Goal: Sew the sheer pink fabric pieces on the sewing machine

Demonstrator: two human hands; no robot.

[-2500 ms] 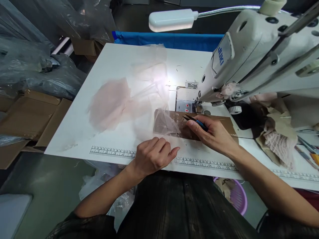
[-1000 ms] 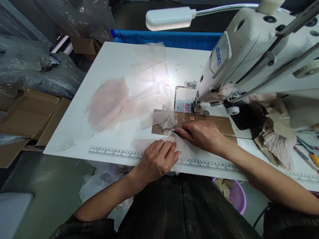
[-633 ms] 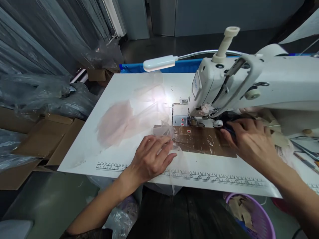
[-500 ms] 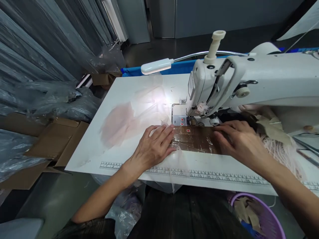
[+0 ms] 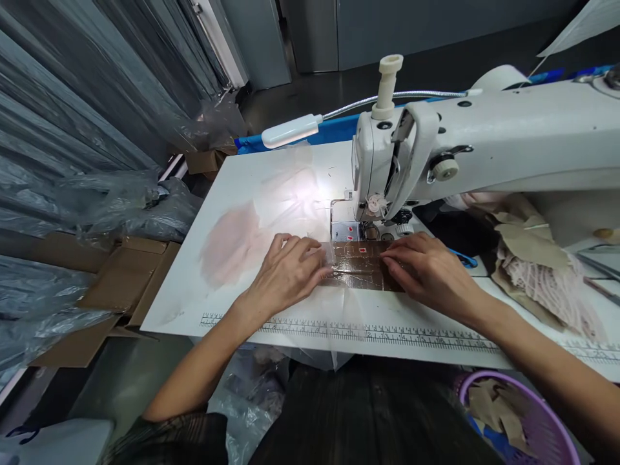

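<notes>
My left hand (image 5: 289, 270) is bent at the fingers, closed on the sheer pale-pink fabric (image 5: 334, 313) by the left end of a shiny brown taped strip (image 5: 356, 266). Its fingertips are slightly blurred. At the strip's right part, my right hand (image 5: 421, 261) holds thumb and fingertips close together; what lies between them is too small to make out. The strip lies flat just in front of the needle area of a white sewing machine (image 5: 382, 174). More of the fabric (image 5: 232, 239) spreads leftward over the white table (image 5: 179, 284).
A ruler scale (image 5: 387, 337) runs along the table's front edge. Beige scraps and pale fringe (image 5: 537, 278) lie under the machine arm. A lamp (image 5: 290, 131) lights the table. Cardboard boxes (image 5: 121, 271) stand left; a purple basket (image 5: 533, 413) with scraps is below right.
My right hand has moved left along the brown strip. My left hand, flat before, has bent its fingers and shifted slightly left. The whole view has turned a little to the right.
</notes>
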